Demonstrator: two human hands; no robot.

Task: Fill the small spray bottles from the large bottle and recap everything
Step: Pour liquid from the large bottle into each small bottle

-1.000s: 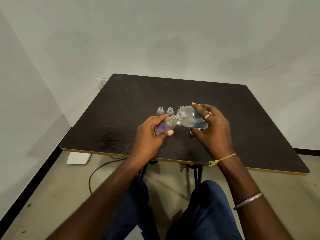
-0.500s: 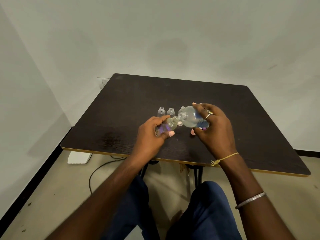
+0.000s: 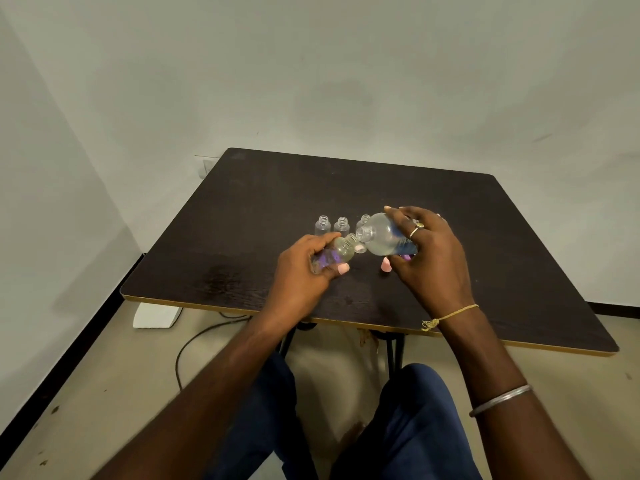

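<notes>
My right hand (image 3: 429, 258) grips the large clear bottle (image 3: 382, 235), tipped on its side with its open mouth pointing left. My left hand (image 3: 301, 271) holds a small clear bottle with a purple label (image 3: 337, 254), tilted so that its open neck meets the large bottle's mouth. Both are raised just above the dark table (image 3: 242, 216). Behind them stand three uncapped small bottles: one at the left (image 3: 322, 225), one beside it (image 3: 341, 225), and a third (image 3: 363, 221) partly hidden by the large bottle. A pink cap (image 3: 385, 265) lies under my right hand.
The table's front edge (image 3: 207, 304) runs just below my wrists. A white block (image 3: 156, 315) and a black cable (image 3: 194, 344) lie on the floor at the left. White walls close in behind and to the left.
Both hands and the two bottles have held almost the same pose, mouth to mouth; the view has shifted only slightly.
</notes>
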